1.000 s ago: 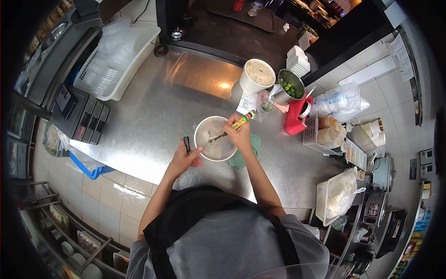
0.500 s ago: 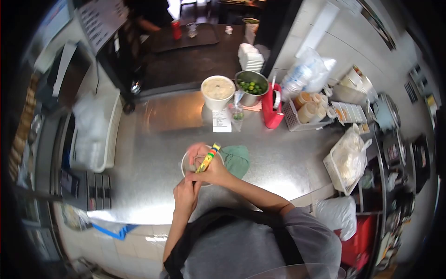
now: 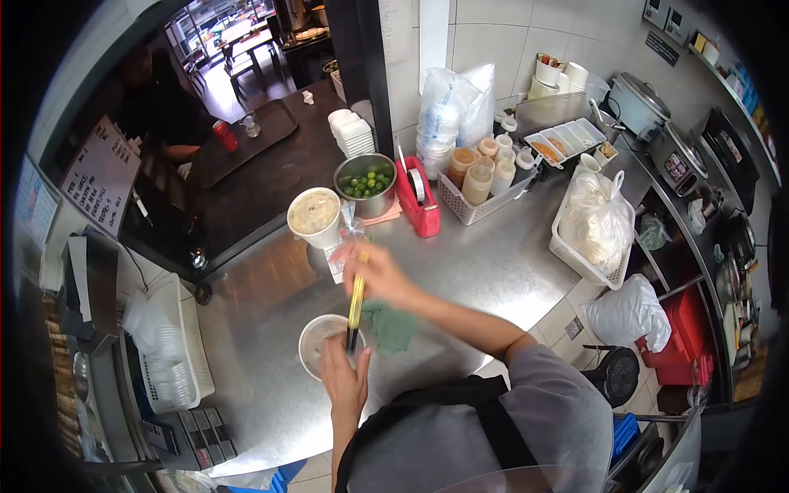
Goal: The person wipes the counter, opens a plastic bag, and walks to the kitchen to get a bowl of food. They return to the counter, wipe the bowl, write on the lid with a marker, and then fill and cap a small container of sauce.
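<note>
A slim yellow-and-black stick [image 3: 356, 306] stands nearly upright over a white round bowl [image 3: 308, 338] on the steel counter. My right hand [image 3: 376, 273], a little blurred, grips its upper end close in front of the receipt [image 3: 337, 268]. At the bowl's near side, my left hand [image 3: 342, 374] has fingers and thumb on either side of the stick's black lower end. What kind of stick it is, I cannot tell. Partly under my right forearm lies a green cloth [image 3: 393, 330], right beside the bowl.
A full white tub [image 3: 315, 215], a metal pot of green limes [image 3: 366, 187] and a red tape dispenser [image 3: 421, 205] line the back. Right of them is a basket of sauce bottles [image 3: 481, 185]. A plastic-lidded crate [image 3: 197, 353] stands left. Beyond the hatch, a person [image 3: 156, 99] is beside a tray [image 3: 261, 140].
My right hand has risen away from my left toward the receipt, and more of the stick shows between them. My view has turned right, showing more of the right-hand shelves.
</note>
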### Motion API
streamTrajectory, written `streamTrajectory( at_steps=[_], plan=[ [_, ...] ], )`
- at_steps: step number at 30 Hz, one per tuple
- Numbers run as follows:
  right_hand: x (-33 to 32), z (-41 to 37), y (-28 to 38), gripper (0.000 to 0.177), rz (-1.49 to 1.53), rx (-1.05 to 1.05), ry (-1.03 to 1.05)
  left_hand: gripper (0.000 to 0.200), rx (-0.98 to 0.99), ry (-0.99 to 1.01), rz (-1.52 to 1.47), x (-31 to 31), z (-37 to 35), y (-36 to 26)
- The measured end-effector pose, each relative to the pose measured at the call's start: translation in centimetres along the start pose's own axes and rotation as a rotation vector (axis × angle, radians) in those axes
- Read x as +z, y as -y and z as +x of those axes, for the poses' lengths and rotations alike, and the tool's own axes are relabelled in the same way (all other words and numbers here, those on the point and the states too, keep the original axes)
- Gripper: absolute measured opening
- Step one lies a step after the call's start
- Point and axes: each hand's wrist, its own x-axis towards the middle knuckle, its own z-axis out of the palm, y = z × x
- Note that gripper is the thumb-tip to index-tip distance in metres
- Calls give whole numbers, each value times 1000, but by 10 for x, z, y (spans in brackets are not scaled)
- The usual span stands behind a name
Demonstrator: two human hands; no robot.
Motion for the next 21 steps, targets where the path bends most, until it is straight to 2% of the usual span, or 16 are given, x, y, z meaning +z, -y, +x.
streamTrajectory(
  at_steps=[1,3,4,5,6,7,9,12,13,16,17,18,20,21],
  plan=[
    [-25,24,-10,15,40,-126,-98,51,3,3,51,0,1,1],
    [-98,84,-8,18,-457,-376,-400,59,-99,-232,64,6,-5,14],
    [-118,96,17,20,-754,-474,-562,64,-149,-351,69,10,-11,25],
    [-144,115,24,20,-919,-531,-650,74,-195,-386,63,13,-24,43],
    [-170,132,21,21,-1083,-587,-740,72,-290,-384,55,23,-41,65],
    [-189,144,15,21,-1157,-537,-726,70,-386,-381,47,32,-57,82],
    [-218,164,2,22,-1303,-435,-692,58,-858,-171,-754,39,-74,88],
    [-237,180,-12,24,-1346,-300,-603,45,-1095,-212,-1235,38,-75,55],
    [-242,182,-16,27,-1394,-201,-560,31,-1045,-335,-1275,46,-73,54],
    [-215,154,2,36,-1395,-376,-587,22,-975,-462,-1268,54,-72,71],
    [-208,145,1,44,-1322,-493,-559,17,-988,-488,-1319,47,-65,65],
    [-191,128,5,39,-1291,-585,-538,17,-940,-499,-1310,44,-61,66],
    [-158,80,-9,23,-1117,-456,-306,17,-849,-509,-1290,38,-55,70],
    [-146,57,-26,16,-1116,-535,-203,14,-833,-490,-1318,29,-46,63]
  ],
)
